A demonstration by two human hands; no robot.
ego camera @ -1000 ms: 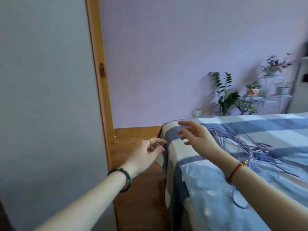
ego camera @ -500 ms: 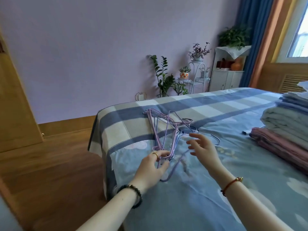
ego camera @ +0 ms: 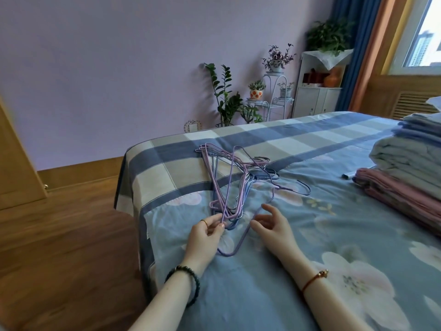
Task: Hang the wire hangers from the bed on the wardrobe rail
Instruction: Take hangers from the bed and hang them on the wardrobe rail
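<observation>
Filling most of the view: bed (ego camera: 310, 271) under a floral and checked blue cover. Folded bedding (ego camera: 410, 173) stacked at its right edge. Near the foot corner, wire hangers (ego camera: 230, 185) in a tangled purple and blue pile. Left hand (ego camera: 205, 235) pinching a purple wire at the pile's near end. Right hand (ego camera: 274, 225) spread open, just beside a blue loop.

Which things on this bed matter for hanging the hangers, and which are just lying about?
Part of the job:
- pile of wire hangers
- left hand, fingers pinching the near corner of a purple hanger
- right hand, open beside the pile
- bed

Just lying about:
- folded bedding stack
- potted plants
- white cabinet
</observation>
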